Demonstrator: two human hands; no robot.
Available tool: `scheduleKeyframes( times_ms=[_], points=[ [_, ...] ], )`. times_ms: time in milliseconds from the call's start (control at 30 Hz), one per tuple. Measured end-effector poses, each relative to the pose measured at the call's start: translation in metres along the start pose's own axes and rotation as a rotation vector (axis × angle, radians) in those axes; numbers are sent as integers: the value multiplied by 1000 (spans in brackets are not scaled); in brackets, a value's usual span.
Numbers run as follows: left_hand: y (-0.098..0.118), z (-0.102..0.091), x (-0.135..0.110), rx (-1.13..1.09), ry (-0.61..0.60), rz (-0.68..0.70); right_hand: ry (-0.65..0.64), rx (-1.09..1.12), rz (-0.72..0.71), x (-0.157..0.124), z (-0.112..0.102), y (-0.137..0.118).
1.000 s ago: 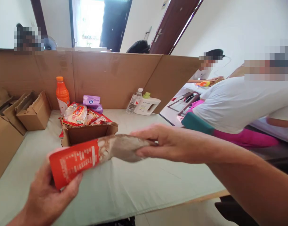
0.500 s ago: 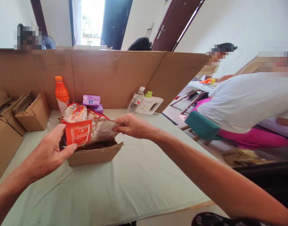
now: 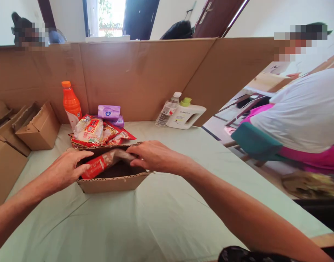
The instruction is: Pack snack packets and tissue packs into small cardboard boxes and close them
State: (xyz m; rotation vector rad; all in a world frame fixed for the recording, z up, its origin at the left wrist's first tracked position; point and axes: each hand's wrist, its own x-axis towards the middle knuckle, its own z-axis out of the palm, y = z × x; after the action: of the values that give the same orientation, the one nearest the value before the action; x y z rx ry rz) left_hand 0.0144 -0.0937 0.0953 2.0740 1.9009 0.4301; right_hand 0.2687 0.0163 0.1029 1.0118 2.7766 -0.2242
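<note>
A small open cardboard box (image 3: pixel 109 185) stands in front of me. Inside it lies a red and clear food packet (image 3: pixel 97 168), slanted, with its right end raised. My right hand (image 3: pixel 156 156) is over the box's right side, thumb and fingers closed on the packet's raised end. At the left end, my left hand (image 3: pixel 64 165) has its thumb and fingers apart, close to the packet's red end. Directly behind the box are red and clear snack bags (image 3: pixel 89 131) in a pile.
Purple tissue packs (image 3: pixel 109 112) and an orange drink bottle (image 3: pixel 71 105) stand behind the snacks. Farther right are a clear water bottle (image 3: pixel 168 111) and a white jug (image 3: pixel 187 116). Cardboard boxes (image 3: pixel 37 127) line the left; a cardboard wall (image 3: pixel 145 80) closes the back. A person (image 3: pixel 300 112) sits at right.
The packet has gone down from above the box into it. My left hand has let go of it and its fingers have spread. The view has shifted somewhat.
</note>
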Motion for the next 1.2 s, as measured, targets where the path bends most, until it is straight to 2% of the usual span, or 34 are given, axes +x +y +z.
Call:
scheduleKeyframes(
  times_ms=[133,200,300,367,433,533,633,700,767,867,967,1067,1200],
  points=[
    [1,2,-1,28,62,36,-64,-20,2,0,0,1],
    [4,-1,-9,31,178,124,-20,-4,8,-4,2,6],
    [4,-5,-34,28,439,245,229,105,16,-19,8,17],
    [-4,-1,-55,62,598,233,461,206,1,-33,15,25],
    [-17,13,-74,108,690,179,629,287,-74,-47,27,31],
    [-34,47,-88,62,681,117,712,301,-208,-59,48,32],
    [-36,78,-86,-79,664,99,764,273,-213,-58,63,29],
    [-30,87,-81,-131,696,116,800,290,-164,-53,66,28],
    [-23,89,-76,-136,731,150,832,332,-126,-47,62,26],
    [-18,84,-73,-116,740,201,787,368,-210,-37,49,20],
    [-17,82,-70,-110,720,211,537,272,-349,-21,34,7],
    [-16,81,-68,-101,711,206,339,129,-301,3,21,-2],
    [-15,78,-63,-97,662,246,266,102,-244,32,12,1]
  ],
)
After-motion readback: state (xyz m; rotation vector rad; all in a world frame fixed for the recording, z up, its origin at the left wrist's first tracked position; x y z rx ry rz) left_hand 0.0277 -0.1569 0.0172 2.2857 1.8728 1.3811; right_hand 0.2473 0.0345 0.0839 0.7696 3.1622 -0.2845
